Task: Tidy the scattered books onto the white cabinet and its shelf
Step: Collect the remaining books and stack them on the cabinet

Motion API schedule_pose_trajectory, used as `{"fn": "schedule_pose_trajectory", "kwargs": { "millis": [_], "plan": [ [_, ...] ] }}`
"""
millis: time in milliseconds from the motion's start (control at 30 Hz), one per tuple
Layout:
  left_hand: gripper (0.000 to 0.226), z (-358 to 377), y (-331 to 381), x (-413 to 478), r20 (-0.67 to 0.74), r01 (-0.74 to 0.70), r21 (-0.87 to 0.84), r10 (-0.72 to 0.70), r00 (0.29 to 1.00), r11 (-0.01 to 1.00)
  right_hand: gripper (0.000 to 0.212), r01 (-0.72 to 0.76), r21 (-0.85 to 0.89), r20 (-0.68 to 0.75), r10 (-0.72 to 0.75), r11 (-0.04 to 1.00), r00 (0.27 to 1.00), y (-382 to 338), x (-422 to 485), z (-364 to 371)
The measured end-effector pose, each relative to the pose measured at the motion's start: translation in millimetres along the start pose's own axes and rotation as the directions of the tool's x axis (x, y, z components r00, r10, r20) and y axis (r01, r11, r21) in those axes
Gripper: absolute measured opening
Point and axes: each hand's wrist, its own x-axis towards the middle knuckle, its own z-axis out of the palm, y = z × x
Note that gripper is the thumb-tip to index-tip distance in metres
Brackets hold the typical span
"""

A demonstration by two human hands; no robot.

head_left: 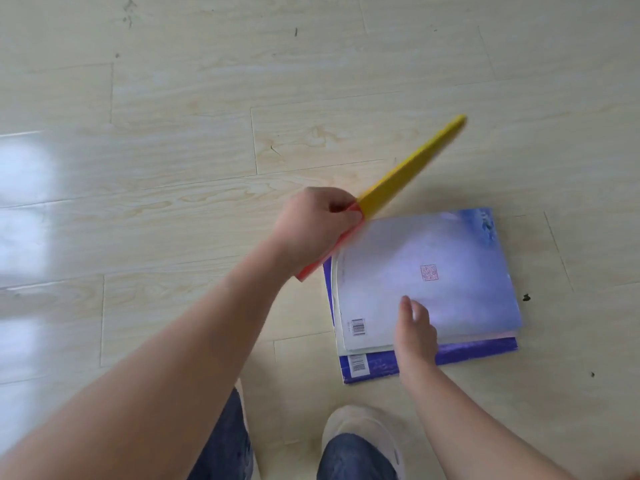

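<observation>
— Where are the books?
— Thin yellow book pinched in my left hand; two paperbacks stacked on the floor, right hand loose over them. Floppy, likely slick: I'd grip the spines.

**Hands and arms: condition as observed**

My left arm is bare and reaches forward from the lower left, nearly straight, with the wrist in line with the forearm. My left hand has its back to the camera. Its fingers are curled tightly round the near end of a thin yellow book, which slants up and to the right. My right arm, also bare, comes in from the lower right. My right hand lies back-up on a pale book, its fingers loosely extended and touching the cover near its closer edge. Thumb position: cannot tell.
</observation>
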Motion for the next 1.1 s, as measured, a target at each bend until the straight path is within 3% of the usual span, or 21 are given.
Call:
{"fn": "schedule_pose_trajectory", "kwargs": {
  "millis": [67, 100, 167, 233, 300, 367, 433, 500, 567, 633, 733, 800, 867, 967, 1033, 1100],
  "plan": [
    [0.013, -15.3, 12.2, -0.9, 0.187, -0.080, 0.035, 0.072, 0.980, 0.996, 0.057, -0.043, 0.219, -0.052, 0.056, 0.975, 0.997, -8.6, 4.5, -4.2],
    [0.011, -21.1, 14.6, -3.0, 0.259, -0.084, -0.061, 0.097, 0.961, 0.995, 0.059, -0.059, 0.394, -0.031, 0.077, 0.917, 0.997, -13.9, 7.0, -7.7],
    [0.008, -29.3, 16.7, -1.9, 0.370, 0.010, -0.335, 0.122, 0.921, 0.942, 0.060, -0.135, 0.665, 0.161, 0.035, 0.734, 0.986, -27.5, 7.9, -19.0],
    [0.008, -26.9, 10.9, 1.4, 0.429, 0.153, -0.503, 0.093, 0.899, 0.850, 0.054, -0.181, 0.788, 0.292, -0.097, 0.589, 0.952, -37.3, 3.8, -29.7],
    [0.013, -16.6, 2.9, 4.7, 0.446, 0.283, -0.554, -0.007, 0.895, 0.783, 0.040, -0.251, 0.850, 0.342, -0.124, 0.463, 0.931, -37.4, -1.8, -39.7],
    [0.015, -0.3, -11.4, 8.5, 0.358, 0.272, -0.470, -0.100, 0.928, 0.840, 0.036, -0.292, 0.886, 0.324, -0.029, 0.360, 0.946, -31.6, -2.0, -50.1],
    [0.022, 18.0, -31.0, 17.5, 0.200, 0.119, -0.196, -0.079, 0.977, 0.973, 0.057, -0.325, 0.885, 0.318, 0.076, 0.333, 0.945, -17.0, 5.0, -54.3],
    [0.049, 40.9, -48.6, 19.6, 0.292, 0.097, 0.050, -0.107, 0.950, 0.994, 0.069, -0.407, 0.837, 0.376, 0.156, 0.365, 0.913, -2.9, 5.5, -50.5],
    [0.072, 62.8, -69.9, 16.2, 0.397, 0.228, 0.152, -0.271, 0.877, 0.962, 0.055, -0.462, 0.704, 0.361, 0.289, 0.539, 0.887, 13.6, 5.8, -39.6],
    [0.067, 74.0, -87.3, 9.7, 0.321, 0.417, 0.100, -0.426, 0.846, 0.904, 0.049, -0.464, 0.602, 0.193, 0.446, 0.650, 0.874, 27.0, 8.2, -30.0],
    [0.063, 82.3, -99.9, 6.8, 0.207, 0.521, -0.038, -0.503, 0.839, 0.853, 0.068, -0.552, 0.625, 0.134, 0.621, 0.552, 0.773, 33.7, 7.2, -26.2],
    [0.065, 86.1, -95.3, 4.5, 0.208, 0.627, -0.239, -0.592, 0.779, 0.741, 0.068, -0.547, 0.699, 0.202, 0.607, 0.460, 0.769, 34.6, 9.3, -26.1],
    [0.056, 88.1, -95.0, 1.4, 0.253, 0.699, -0.316, -0.653, 0.714, 0.642, 0.058, -0.532, 0.750, 0.274, 0.548, 0.392, 0.790, 33.7, 11.3, -27.3],
    [0.047, 89.7, -99.6, -4.9, 0.334, 0.760, -0.404, -0.691, 0.641, 0.509, 0.042, -0.523, 0.764, 0.304, 0.505, 0.378, 0.808, 33.8, 9.9, -33.5],
    [0.046, 91.2, -100.5, -5.4, 0.354, 0.770, -0.423, -0.695, 0.626, 0.478, 0.039, -0.525, 0.753, 0.322, 0.474, 0.396, 0.820, 32.0, 7.4, -35.3],
    [0.048, 93.6, -98.7, -4.8, 0.336, 0.771, -0.353, -0.697, 0.633, 0.530, 0.043, -0.532, 0.735, 0.339, 0.452, 0.419, 0.825, 31.3, 6.7, -32.3]
  ]
}}
